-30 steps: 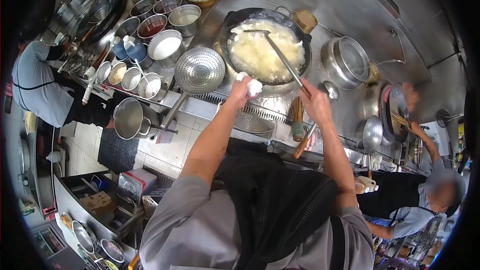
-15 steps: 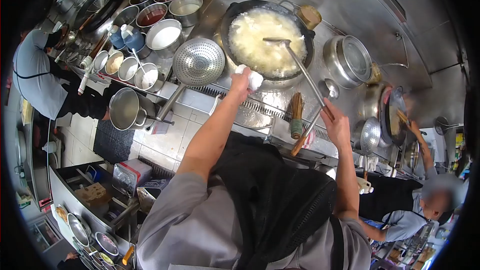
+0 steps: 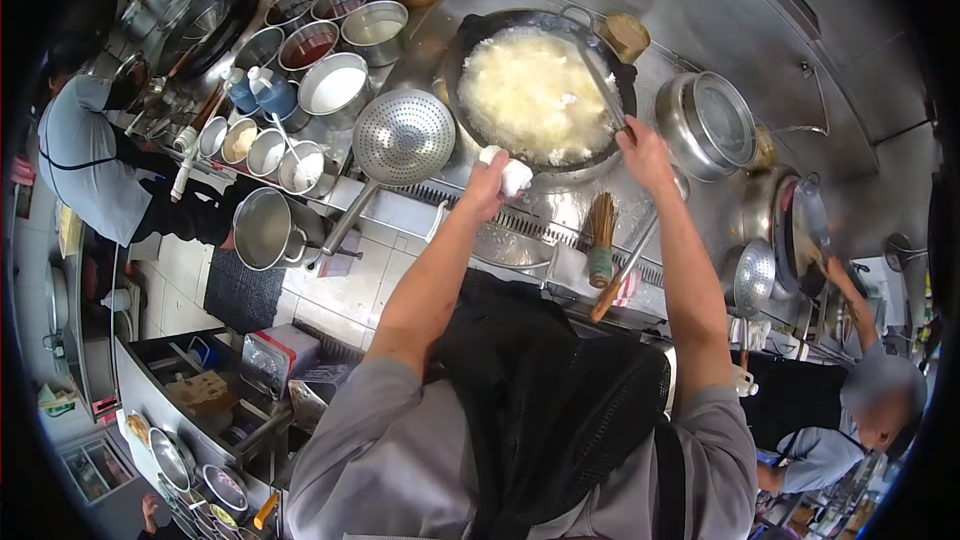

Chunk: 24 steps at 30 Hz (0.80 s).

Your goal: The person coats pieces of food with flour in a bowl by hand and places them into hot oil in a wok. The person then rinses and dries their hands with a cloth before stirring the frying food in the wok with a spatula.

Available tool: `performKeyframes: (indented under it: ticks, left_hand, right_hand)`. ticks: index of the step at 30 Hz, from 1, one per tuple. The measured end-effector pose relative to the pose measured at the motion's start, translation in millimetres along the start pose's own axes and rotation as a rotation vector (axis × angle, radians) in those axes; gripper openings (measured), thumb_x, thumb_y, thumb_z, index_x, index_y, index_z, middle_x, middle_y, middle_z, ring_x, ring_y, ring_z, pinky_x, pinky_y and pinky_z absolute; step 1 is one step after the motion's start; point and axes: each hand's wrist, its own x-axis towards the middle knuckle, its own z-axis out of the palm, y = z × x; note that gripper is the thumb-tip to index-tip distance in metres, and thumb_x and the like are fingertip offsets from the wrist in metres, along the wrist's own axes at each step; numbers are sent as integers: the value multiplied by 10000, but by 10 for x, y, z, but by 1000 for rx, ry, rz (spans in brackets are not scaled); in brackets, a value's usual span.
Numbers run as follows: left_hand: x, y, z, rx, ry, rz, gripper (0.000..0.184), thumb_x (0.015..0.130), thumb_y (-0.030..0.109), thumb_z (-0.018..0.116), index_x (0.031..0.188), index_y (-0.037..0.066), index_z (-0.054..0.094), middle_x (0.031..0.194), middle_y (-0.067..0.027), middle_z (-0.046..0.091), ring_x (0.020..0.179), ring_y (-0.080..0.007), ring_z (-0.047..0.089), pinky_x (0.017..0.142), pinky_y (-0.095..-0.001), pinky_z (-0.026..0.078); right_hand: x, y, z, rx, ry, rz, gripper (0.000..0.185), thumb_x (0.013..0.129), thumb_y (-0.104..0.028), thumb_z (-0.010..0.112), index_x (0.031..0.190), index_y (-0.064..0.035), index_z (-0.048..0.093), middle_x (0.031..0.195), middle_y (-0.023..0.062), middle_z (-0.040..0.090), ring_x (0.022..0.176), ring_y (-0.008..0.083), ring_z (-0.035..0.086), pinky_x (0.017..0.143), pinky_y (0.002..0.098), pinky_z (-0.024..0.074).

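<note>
My left hand (image 3: 485,192) is closed around a bunched white cloth (image 3: 516,177) at the near side of the wok (image 3: 500,22). My right hand (image 3: 648,156) grips the long metal handle of a ladle (image 3: 603,85), which slants across the wok's right side. Its head is hard to make out near the far rim. Pale, frothing liquid with white pieces (image 3: 530,90) fills the wok. Left of it lies a large perforated skimmer (image 3: 403,137). A bamboo brush (image 3: 602,240) and a wooden-handled ladle (image 3: 625,270) rest below my right hand.
Metal bowls with sauces and powders (image 3: 335,85) crowd the counter's left. A deep pot (image 3: 265,230) hangs off the front edge. Stacked pots (image 3: 705,125) stand right of the wok. One co-worker (image 3: 95,155) is at the left, another (image 3: 830,420) works at the right.
My right hand has moved up and forward along the wok's right side. The ladle head has gone from mid-wok towards the far right rim. My left hand still holds the cloth.
</note>
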Motion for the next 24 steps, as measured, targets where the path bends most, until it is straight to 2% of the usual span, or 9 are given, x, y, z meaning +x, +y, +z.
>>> performKeyframes:
  ticks: [3,4,7,10,13,19,20,24]
  left_hand:
    - [-52,34,-5,78,-2,5,534,1004,447,578,1311,42,412,1176,-122,618,920,-247,689,651,-443,617]
    - [-4,-16,13,99,97,-2,367,1017,449,547,1210,137,524,1052,-66,672,868,-200,694,580,-381,591]
    - [24,-58,-23,114,87,11,392,1014,461,548,1213,125,522,1047,-63,672,870,-202,696,579,-383,596]
    - [44,-46,-61,118,13,25,669,996,489,578,1373,40,254,1243,-147,568,957,-259,678,637,-451,624]
    - [29,-89,-2,154,128,66,439,1007,494,550,1228,115,526,1028,-71,669,849,-208,697,569,-409,611]
    - [-91,-52,67,163,181,128,542,993,502,581,1233,33,452,1075,-134,642,834,-235,689,546,-409,618]
    - [-123,-33,92,174,202,124,556,992,504,580,1233,26,429,1086,-146,633,837,-239,687,543,-407,619]
    - [-164,12,136,203,208,109,604,993,519,568,1241,14,349,1127,-181,599,854,-253,680,532,-397,619]
  right_hand:
    - [82,-279,178,-30,-84,22,402,952,-249,589,1322,-94,598,1072,269,694,1028,460,658,906,532,517]
    - [55,-393,227,-60,-107,23,401,954,-248,579,1330,-109,590,1067,269,696,1021,464,658,908,541,517]
    - [-68,-575,337,-163,-167,-27,472,950,-246,563,1402,-121,515,1028,294,691,986,499,656,903,572,520]
    - [-290,-706,403,-206,-203,-39,519,942,-227,574,1439,-112,475,986,302,691,963,501,663,883,580,525]
    - [-502,-648,434,-271,-201,-79,524,948,-226,577,1456,-148,471,1014,284,693,965,480,669,873,565,535]
    - [-949,-214,361,-270,-151,-74,580,930,-252,628,1482,-293,453,1134,213,685,971,443,675,863,535,542]
    - [-1005,-9,414,-276,-104,-102,598,924,-244,637,1484,-330,448,1118,161,688,928,422,680,833,528,546]
    - [-1347,244,183,-357,-64,-126,566,938,-243,632,1473,-335,475,1000,129,670,863,395,676,780,512,551]
